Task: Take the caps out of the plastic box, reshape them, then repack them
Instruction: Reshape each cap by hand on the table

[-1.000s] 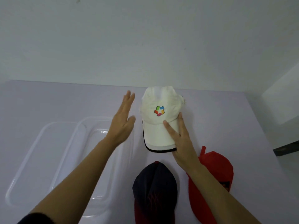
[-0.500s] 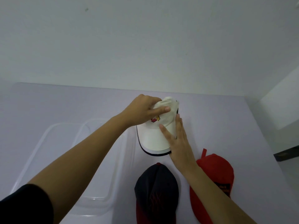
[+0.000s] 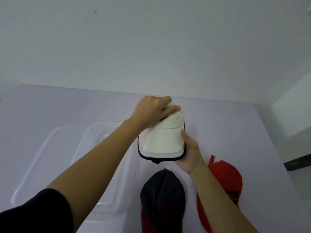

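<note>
Pale lavender table, smooth and matte, carrying everything here. Clear plastic box sitting left of the left forearm, glossy, thin-walled, rounded corners, looking empty, with what seems to be its lid just beyond on the left.

Holding the white cap up between both hands: left hand clenching down over the crown, bunching the soft fabric, right hand gripping the right edge of the stiff brim, thumb on top. Probably mid-reshape. Worth easing off the crown pinch and pushing fingers up inside instead, rounding the dome out while keeping the brim steady, not twisting it. Bending the brim curve gently and evenly too, no creasing.

Dark navy cap lying flat just below the right hand, fading to red near the bottom, limp cloth with faint red stitching. Red cap lying right beside the right wrist, partly hidden by the forearm, strap tail sticking up, small dark label on it. Both waiting their turn, by the look of it.
</note>
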`<control>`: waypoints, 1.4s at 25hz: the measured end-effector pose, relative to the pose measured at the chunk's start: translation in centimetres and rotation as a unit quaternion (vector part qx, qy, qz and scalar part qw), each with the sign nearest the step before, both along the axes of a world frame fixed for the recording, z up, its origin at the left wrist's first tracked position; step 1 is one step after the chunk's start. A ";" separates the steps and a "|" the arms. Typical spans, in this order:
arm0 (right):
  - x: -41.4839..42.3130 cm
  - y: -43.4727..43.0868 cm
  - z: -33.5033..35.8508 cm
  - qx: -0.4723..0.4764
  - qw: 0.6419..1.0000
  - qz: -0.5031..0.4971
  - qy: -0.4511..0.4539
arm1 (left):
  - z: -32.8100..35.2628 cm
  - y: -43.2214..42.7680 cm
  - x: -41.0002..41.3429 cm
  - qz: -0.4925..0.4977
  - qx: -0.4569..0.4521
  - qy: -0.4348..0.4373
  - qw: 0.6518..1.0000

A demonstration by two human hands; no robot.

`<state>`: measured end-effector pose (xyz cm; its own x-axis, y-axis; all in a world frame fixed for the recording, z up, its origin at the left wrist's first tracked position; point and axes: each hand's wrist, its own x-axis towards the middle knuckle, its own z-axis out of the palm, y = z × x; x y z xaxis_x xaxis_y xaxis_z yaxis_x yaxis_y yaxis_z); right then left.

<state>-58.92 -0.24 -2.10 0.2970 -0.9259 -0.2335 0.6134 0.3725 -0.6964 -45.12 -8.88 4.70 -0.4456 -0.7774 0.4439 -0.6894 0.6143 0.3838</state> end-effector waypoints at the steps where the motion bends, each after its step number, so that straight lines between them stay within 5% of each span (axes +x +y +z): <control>1: 0.1 0.0 -0.4 -0.001 1.000 -0.005 -0.012 | -0.4 0.0 -0.1 0.027 -0.035 0.004 0.999; 3: 0.1 -0.1 -0.8 -0.005 0.999 -0.029 -0.039 | -0.8 0.5 -0.1 0.079 0.014 0.073 0.994; 5: 0.0 -0.4 -0.9 -0.021 0.998 -0.048 -0.047 | -1.1 1.2 0.1 0.196 0.178 0.207 0.942; 7: -0.4 -0.9 -0.9 -0.026 0.996 -0.072 -0.038 | -2.0 2.0 0.7 0.282 0.412 0.302 0.812; 10: -0.9 -1.5 -0.9 -0.037 0.995 -0.091 -0.022 | -4.1 3.7 1.3 0.191 0.644 0.439 0.597; 11: -1.0 -1.6 -0.8 -0.041 0.994 -0.096 -0.021 | -4.6 4.1 1.4 0.149 0.646 0.491 0.565; 16: -0.7 -1.2 -0.4 -0.006 0.992 -0.127 0.002 | -5.9 5.0 1.0 0.071 0.548 0.648 0.524; 19: 1.6 0.2 -0.2 0.106 0.977 -0.177 -0.060 | -6.6 5.4 -0.1 0.061 0.513 0.663 0.542; 21: 2.7 0.6 -0.2 0.145 0.955 -0.241 -0.093 | -7.1 6.0 -0.9 0.071 0.499 0.628 0.593; 25: 2.5 0.1 -0.3 0.174 0.940 -0.292 -0.012 | -7.6 5.4 -0.1 0.100 0.498 0.517 0.689; 30: 2.1 0.2 -0.2 0.171 0.946 -0.273 0.034 | -4.9 1.9 2.7 0.097 0.342 0.429 0.830; 35: 2.7 0.8 -0.8 0.198 0.939 -0.281 0.027 | -4.0 0.4 4.7 0.031 0.341 0.263 0.902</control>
<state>-56.18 0.57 -2.86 -0.2348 -0.7698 -0.5935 0.7588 0.2364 -0.6069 -40.40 -8.51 0.70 -0.2592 -0.9658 -0.0095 -0.3258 0.0782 0.9422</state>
